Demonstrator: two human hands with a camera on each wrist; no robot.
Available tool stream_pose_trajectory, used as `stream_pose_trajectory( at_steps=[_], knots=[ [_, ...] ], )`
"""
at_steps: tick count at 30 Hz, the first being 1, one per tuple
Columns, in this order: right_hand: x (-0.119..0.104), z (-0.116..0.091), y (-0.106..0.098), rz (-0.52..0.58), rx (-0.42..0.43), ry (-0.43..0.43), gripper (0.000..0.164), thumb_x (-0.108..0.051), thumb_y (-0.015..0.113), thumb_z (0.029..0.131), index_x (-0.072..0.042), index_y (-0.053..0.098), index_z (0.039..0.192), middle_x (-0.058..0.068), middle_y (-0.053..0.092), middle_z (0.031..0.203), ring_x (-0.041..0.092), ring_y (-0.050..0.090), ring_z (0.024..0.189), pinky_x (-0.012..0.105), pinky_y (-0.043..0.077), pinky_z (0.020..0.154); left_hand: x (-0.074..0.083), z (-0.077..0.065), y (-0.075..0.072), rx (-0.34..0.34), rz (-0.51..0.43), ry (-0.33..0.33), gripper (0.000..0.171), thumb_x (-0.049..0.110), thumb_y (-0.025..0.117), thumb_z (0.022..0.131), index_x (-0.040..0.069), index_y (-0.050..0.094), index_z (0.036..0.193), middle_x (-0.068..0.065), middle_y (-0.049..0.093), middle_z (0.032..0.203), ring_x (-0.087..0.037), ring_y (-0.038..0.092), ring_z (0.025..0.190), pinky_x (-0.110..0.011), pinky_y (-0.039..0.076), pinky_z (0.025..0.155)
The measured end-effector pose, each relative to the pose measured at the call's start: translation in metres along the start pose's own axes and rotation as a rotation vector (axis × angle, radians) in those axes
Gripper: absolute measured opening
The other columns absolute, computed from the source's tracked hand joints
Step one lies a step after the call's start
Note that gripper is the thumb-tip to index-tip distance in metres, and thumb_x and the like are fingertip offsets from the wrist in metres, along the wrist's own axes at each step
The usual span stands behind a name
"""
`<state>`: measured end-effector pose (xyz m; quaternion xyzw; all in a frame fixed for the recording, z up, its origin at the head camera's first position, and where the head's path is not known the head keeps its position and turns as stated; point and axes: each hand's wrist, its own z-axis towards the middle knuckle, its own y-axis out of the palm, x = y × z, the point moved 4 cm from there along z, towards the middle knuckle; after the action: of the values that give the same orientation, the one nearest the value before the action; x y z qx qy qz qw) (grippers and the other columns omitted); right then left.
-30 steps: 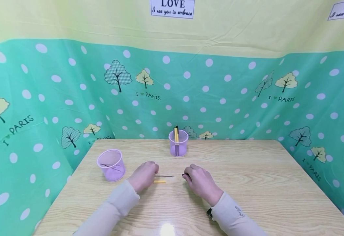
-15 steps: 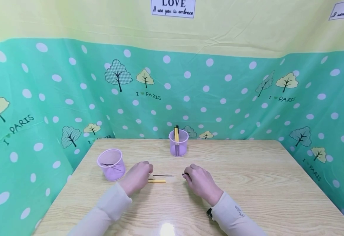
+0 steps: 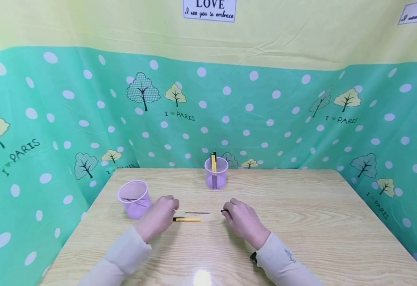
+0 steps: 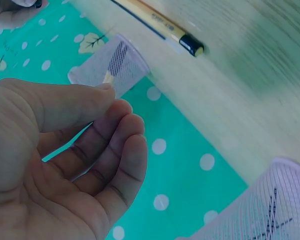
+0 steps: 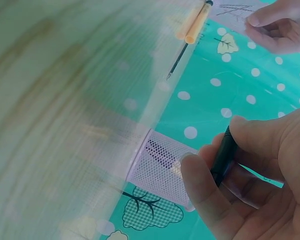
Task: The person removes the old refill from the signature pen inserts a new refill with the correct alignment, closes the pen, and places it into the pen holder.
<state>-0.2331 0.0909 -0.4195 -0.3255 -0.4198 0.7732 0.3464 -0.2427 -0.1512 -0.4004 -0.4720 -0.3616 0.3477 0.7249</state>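
My right hand pinches a black pen cap between thumb and fingers, right of the loose pen parts. A yellow pen barrel with a black end lies on the table, and a thin dark pen refill lies just behind it. My left hand hovers at the left end of these parts. Its fingers are loosely curled with nothing between them, the thumb close to the index finger.
A purple mesh cup holding several thin dark refills stands to the left of my left hand. Farther back stands another purple mesh cup, with yellow pens upright in it. A polka-dot cloth hangs behind the wooden table.
My left hand has moved left, away from the refill and barrel, uncovering the refill's left end and the barrel's black end. The right hand has stayed in place with the cap.
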Motion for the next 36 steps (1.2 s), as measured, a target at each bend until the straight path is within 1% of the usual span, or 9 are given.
stream_pose_trajectory(
  at_steps=[8, 12, 17, 22, 26, 31, 36],
  knots=[
    [0.001, 0.0, 0.0, 0.001, 0.003, 0.002, 0.004, -0.016, 0.069, 0.087, -0.015, 0.067, 0.084, -0.008, 0.053, 0.075, 0.006, 0.051, 0.064, 0.025, 0.046, 0.055, -0.005, -0.006, -0.01, 0.002, -0.001, -0.018, 0.025, -0.016, 0.064, 0.069, 0.005, 0.068, 0.081, -0.005, 0.061, 0.077, -0.022, 0.063, 0.073, -0.03, 0.054, 0.065],
    [0.001, -0.001, -0.001, 0.0, 0.007, 0.005, 0.004, -0.016, 0.069, 0.087, -0.015, 0.067, 0.084, -0.008, 0.053, 0.075, 0.006, 0.052, 0.064, 0.025, 0.046, 0.055, -0.007, -0.009, -0.014, 0.019, 0.018, -0.019, 0.024, -0.016, 0.064, 0.069, 0.007, 0.066, 0.075, -0.001, 0.058, 0.072, -0.018, 0.06, 0.068, -0.028, 0.052, 0.061],
    [0.0, -0.001, -0.002, 0.002, 0.008, 0.008, 0.004, -0.016, 0.069, 0.087, -0.016, 0.067, 0.084, -0.008, 0.053, 0.075, 0.006, 0.051, 0.064, 0.025, 0.046, 0.054, -0.01, -0.014, -0.018, 0.023, 0.039, -0.017, 0.027, -0.016, 0.062, 0.071, 0.011, 0.061, 0.068, 0.003, 0.052, 0.066, -0.012, 0.053, 0.062, -0.025, 0.046, 0.055],
    [0.001, -0.001, 0.0, 0.002, 0.011, -0.001, 0.004, -0.016, 0.069, 0.087, -0.016, 0.067, 0.083, -0.008, 0.053, 0.075, 0.006, 0.051, 0.064, 0.025, 0.046, 0.054, -0.013, -0.018, -0.024, 0.03, 0.063, -0.02, 0.026, -0.015, 0.062, 0.072, 0.011, 0.058, 0.067, 0.003, 0.051, 0.066, -0.012, 0.051, 0.061, -0.025, 0.044, 0.054],
    [0.0, -0.001, 0.0, -0.004, 0.018, -0.009, 0.005, -0.015, 0.07, 0.087, -0.016, 0.066, 0.083, -0.008, 0.053, 0.074, 0.006, 0.051, 0.064, 0.024, 0.046, 0.054, -0.016, -0.021, -0.029, 0.033, 0.086, -0.027, 0.025, -0.014, 0.061, 0.071, 0.01, 0.058, 0.067, 0.002, 0.051, 0.066, -0.012, 0.05, 0.06, -0.026, 0.044, 0.054],
    [0.0, -0.001, 0.0, -0.007, 0.021, -0.011, 0.006, -0.015, 0.07, 0.086, -0.016, 0.066, 0.082, -0.008, 0.053, 0.074, 0.006, 0.052, 0.064, 0.025, 0.047, 0.055, -0.02, -0.024, -0.034, 0.036, 0.085, -0.008, 0.021, -0.012, 0.059, 0.069, 0.009, 0.057, 0.066, 0.003, 0.048, 0.064, -0.011, 0.048, 0.059, -0.025, 0.043, 0.053],
    [0.0, -0.002, 0.001, -0.002, 0.007, -0.006, 0.006, -0.016, 0.069, 0.087, -0.016, 0.066, 0.082, -0.009, 0.052, 0.074, 0.006, 0.051, 0.064, 0.024, 0.046, 0.054, -0.024, -0.024, -0.041, 0.064, 0.112, 0.018, 0.022, -0.009, 0.06, 0.071, 0.01, 0.053, 0.062, 0.002, 0.044, 0.062, -0.011, 0.043, 0.055, -0.025, 0.04, 0.049]
  ],
)
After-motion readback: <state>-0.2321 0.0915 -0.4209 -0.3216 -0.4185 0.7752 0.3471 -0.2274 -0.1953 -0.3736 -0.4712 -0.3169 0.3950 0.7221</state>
